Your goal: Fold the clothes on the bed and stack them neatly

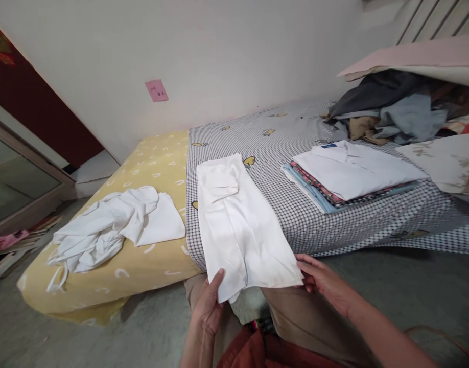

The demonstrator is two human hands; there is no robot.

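Observation:
A white garment (234,220), folded into a long panel, lies over the bed's edge with its near end raised over my knees. My left hand (211,301) pinches its near left corner, thumb on top and fingers underneath. At the near right corner, my right hand (314,273) grips the hem between thumb and fingers. A squarish folded patch shows near the garment's far end; its exact kind is unclear. To the left, a crumpled white cloth (115,225) rests on the yellow sheet.
Folded clothes with a white shirt (357,166) on top are stacked at the right. Behind them is a heap of dark and grey clothes (403,107). The bed has a yellow sheet (158,153) and a checked sheet (303,138). A pink note (157,90) is on the wall.

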